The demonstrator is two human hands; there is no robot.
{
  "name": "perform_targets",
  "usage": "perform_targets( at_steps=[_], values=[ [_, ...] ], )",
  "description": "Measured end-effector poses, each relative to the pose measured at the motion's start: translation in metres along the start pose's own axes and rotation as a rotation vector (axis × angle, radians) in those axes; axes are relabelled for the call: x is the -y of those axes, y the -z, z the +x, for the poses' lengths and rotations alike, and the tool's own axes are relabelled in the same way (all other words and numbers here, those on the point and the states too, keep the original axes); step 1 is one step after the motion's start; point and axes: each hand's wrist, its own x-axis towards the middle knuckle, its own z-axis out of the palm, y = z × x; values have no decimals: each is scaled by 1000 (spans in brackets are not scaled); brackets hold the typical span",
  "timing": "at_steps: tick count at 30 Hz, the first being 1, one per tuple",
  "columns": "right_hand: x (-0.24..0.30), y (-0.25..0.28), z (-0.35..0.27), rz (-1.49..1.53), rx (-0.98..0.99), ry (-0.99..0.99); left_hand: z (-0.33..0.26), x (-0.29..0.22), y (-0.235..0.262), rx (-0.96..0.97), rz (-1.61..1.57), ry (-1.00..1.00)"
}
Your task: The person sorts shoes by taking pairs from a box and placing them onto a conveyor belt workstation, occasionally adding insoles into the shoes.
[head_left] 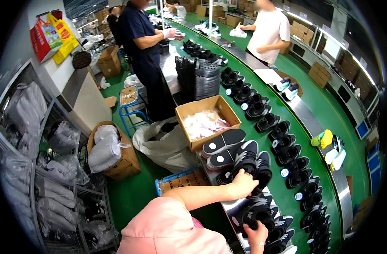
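Note:
My left hand (244, 184) reaches out from a pink sleeve and rests, fingers curled, on a black shoe (249, 161) at the near edge of the green conveyor belt (286, 197). Lower down, my right hand (255, 234) grips another black shoe (255, 215) from below. Both shoes belong to a cluster of black shoes with white trim lying on the belt's near side. Two black insoles (223, 146) with round white stickers lie just beyond my left hand.
An open cardboard box (186, 111) of white and pink packets stands beside the insoles. Rows of black shoes (286, 152) run along the belt. Stacked black soles (202, 76) sit farther up. A person in dark blue (140, 46) and one in white (267, 31) work at the belt. Boxes and bagged goods fill the left floor.

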Motion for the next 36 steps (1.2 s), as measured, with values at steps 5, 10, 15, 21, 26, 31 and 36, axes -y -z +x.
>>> perform_targets(
  at_steps=[5, 10, 15, 21, 26, 31, 36],
  values=[
    [10, 49, -89, 899, -129, -139, -18, -34, 54, -320, -185, -174],
    [-43, 49, -180, 1352, -645, -423, -23, -115, 75, -346, -375, -542],
    [-31, -20, -347, 879, -1153, -523, -59, -232, 53, 14, -514, -1074],
    [-103, -127, -448, 522, -1114, -1234, -135, -396, -71, 686, -322, -1629],
    [-78, -294, -480, 1300, -1367, -1740, -238, -459, -203, 1155, -35, -1968],
    [-109, -410, -500, 1521, -1307, -1943, -312, -502, -343, 1253, 251, -2179],
    [-170, -544, -495, 1482, -1413, -1973, -400, -564, -448, 1125, 440, -2423]
  ],
)
